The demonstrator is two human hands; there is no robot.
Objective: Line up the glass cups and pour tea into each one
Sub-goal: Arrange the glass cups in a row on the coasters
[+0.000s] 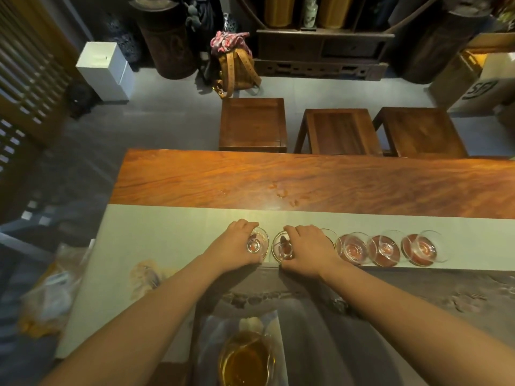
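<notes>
Several small glass cups stand in a row on a pale table runner [172, 232]. My left hand [237, 246] grips the leftmost cup [255, 245]. My right hand [306, 249] holds the cup beside it [284, 247], with a further cup rim [330, 235] showing behind its knuckles. Three more cups [352, 247] [386, 249] [425, 247] sit to the right on reddish coasters. All the cups look empty. A glass pitcher of amber tea [245, 360] stands near me at the bottom, on a grey cloth.
The runner lies on a long wooden table [306, 179] with a few wet spots [281, 190]. A dark stone tea tray [418, 291] lies in front of me. Three wooden stools [252, 123] stand beyond the table. A plastic bag [53, 296] lies at the left.
</notes>
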